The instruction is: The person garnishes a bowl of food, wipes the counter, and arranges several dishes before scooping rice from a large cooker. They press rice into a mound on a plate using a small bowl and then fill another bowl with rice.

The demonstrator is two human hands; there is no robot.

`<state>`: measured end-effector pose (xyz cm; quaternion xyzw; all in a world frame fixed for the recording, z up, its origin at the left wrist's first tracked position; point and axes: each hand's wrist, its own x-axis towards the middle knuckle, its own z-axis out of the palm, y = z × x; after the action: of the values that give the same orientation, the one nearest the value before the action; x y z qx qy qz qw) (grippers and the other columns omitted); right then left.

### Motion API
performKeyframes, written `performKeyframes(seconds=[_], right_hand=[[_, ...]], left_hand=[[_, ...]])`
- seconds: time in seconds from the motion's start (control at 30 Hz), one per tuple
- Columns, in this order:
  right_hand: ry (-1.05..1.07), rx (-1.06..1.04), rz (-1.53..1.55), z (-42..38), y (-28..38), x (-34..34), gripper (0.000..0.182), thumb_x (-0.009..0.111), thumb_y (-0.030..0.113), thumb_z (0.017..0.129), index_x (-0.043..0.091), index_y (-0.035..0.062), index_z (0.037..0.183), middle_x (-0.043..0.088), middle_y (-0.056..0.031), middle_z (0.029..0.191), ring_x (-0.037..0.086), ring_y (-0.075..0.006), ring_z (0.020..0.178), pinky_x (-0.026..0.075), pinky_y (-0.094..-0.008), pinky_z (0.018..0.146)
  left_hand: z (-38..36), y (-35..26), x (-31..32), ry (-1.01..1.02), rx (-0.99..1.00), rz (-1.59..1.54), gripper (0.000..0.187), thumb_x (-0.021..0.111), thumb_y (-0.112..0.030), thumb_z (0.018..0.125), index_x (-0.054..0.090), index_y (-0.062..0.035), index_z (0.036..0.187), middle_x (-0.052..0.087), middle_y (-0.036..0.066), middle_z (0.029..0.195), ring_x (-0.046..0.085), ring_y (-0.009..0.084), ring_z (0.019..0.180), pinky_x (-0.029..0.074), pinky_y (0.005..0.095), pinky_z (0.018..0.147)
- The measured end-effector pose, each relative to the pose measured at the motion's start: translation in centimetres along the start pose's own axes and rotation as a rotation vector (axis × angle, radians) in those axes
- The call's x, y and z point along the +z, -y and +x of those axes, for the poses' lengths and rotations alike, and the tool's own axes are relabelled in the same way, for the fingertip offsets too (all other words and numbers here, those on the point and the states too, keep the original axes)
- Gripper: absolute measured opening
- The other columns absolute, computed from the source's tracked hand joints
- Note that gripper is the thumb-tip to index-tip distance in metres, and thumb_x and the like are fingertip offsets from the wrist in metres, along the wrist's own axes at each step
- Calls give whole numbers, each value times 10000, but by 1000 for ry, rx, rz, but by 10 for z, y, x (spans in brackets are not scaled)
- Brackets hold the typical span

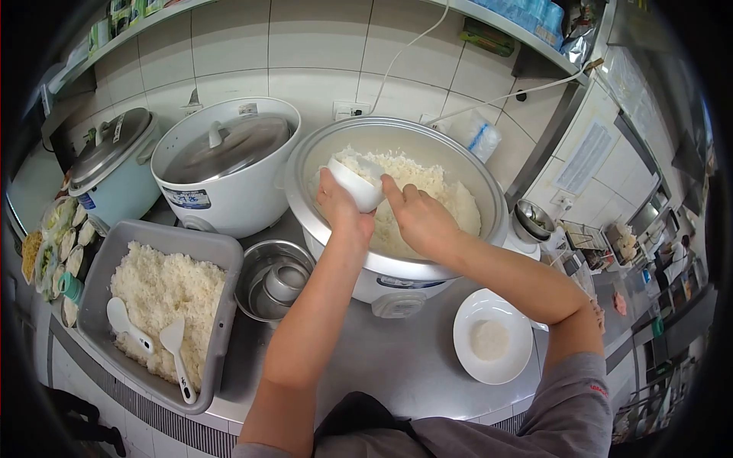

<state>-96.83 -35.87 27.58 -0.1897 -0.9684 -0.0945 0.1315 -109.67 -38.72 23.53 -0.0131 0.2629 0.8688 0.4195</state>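
A big open rice cooker (489,200) stands at the centre, full of cooked white rice (439,191). My left hand (340,208) holds a small white bowl (355,185) tilted inside the pot, against the rice. My right hand (420,217) reaches into the pot just right of the bowl, fingers pressing at the bowl's mouth; what it holds, if anything, is hidden. Both forearms cross the steel counter (382,359) in front of the cooker.
A grey tub (221,305) of rice with two white paddles (177,355) sits front left. A steel bowl (248,278) with small cups lies beside it. A white plate (492,340) with a rice mound is front right. Two closed cookers (221,172) stand behind.
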Motion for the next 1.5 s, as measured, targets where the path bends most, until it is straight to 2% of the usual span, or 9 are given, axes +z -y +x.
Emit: performKeyframes(seconds=[0.17, 0.23, 0.53, 0.63, 0.8, 1.0, 1.13, 1.2, 1.5], right_hand=[[-43, -46, 92, -2, -29, -26, 584, 452, -58, 708, 388, 76, 1272, 533, -209, 878, 561, -337, 726, 462, -403, 668], [-46, -33, 97, 3, -45, -53, 587, 459, -47, 706, 391, 85, 1274, 533, -209, 887, 563, -334, 754, 462, -398, 676], [-53, -80, 175, 3, -34, -39, 485, 472, -31, 762, 475, 131, 1220, 533, -151, 824, 548, -311, 727, 449, -385, 670], [-194, -162, 202, 3, -47, -62, 535, 488, -51, 734, 479, 171, 1221, 521, -135, 847, 539, -302, 700, 457, -373, 666], [-261, -302, -121, -39, -45, -65, 540, 519, -17, 711, 501, 205, 1203, 504, -117, 808, 545, -273, 688, 479, -331, 599], [-7, -29, -128, -83, -88, -59, 504, 513, 0, 732, 512, 205, 1193, 502, -97, 791, 552, -260, 659, 484, -335, 618], [-205, 44, 77, -79, -82, -74, 484, 508, 11, 745, 516, 202, 1189, 501, -101, 787, 556, -268, 672, 482, -341, 622], [-291, -82, 119, -71, -69, -72, 484, 517, 17, 743, 511, 193, 1194, 498, -101, 778, 555, -272, 664, 477, -345, 616], [97, 51, -124, -79, -99, -65, 450, 482, 5, 738, 548, 167, 1153, 532, -150, 802, 557, -293, 679, 468, -376, 631]], left_hand=[[-5, -3, 3, 134, -27, 24, 494, 280, -476, 889, 331, -146, 1254, 427, 101, 1214, 460, 283, 1076, 411, 503, 813], [-12, -5, 8, 192, -84, 1, 531, 231, -501, 871, 371, -152, 1246, 394, 115, 1264, 382, 314, 1148, 275, 549, 914], [-14, -7, 8, 242, -124, 40, 542, 186, -502, 872, 393, -149, 1226, 415, 124, 1242, 403, 318, 1129, 316, 544, 880], [-11, -7, 11, 222, -64, -9, 533, 182, -492, 875, 398, -151, 1223, 427, 122, 1232, 419, 320, 1115, 326, 547, 865], [-1, -1, 5, 183, -12, -7, 536, 185, -482, 876, 396, -135, 1225, 432, 117, 1230, 433, 320, 1110, 358, 534, 852], [-12, -9, 10, 268, -70, -57, 519, 242, -432, 857, 408, -112, 1231, 433, 116, 1246, 425, 307, 1141, 364, 530, 875], [-11, -7, 9, 372, -137, -95, 508, 296, -402, 829, 444, -102, 1211, 443, 122, 1248, 426, 315, 1145, 359, 532, 889], [-11, -7, 8, 374, -152, -98, 509, 302, -400, 825, 447, -101, 1211, 446, 122, 1246, 428, 318, 1142, 359, 533, 891], [-11, -7, 7, 373, -131, -54, 517, 295, -398, 821, 450, -96, 1210, 465, 121, 1225, 444, 306, 1131, 380, 508, 882]])
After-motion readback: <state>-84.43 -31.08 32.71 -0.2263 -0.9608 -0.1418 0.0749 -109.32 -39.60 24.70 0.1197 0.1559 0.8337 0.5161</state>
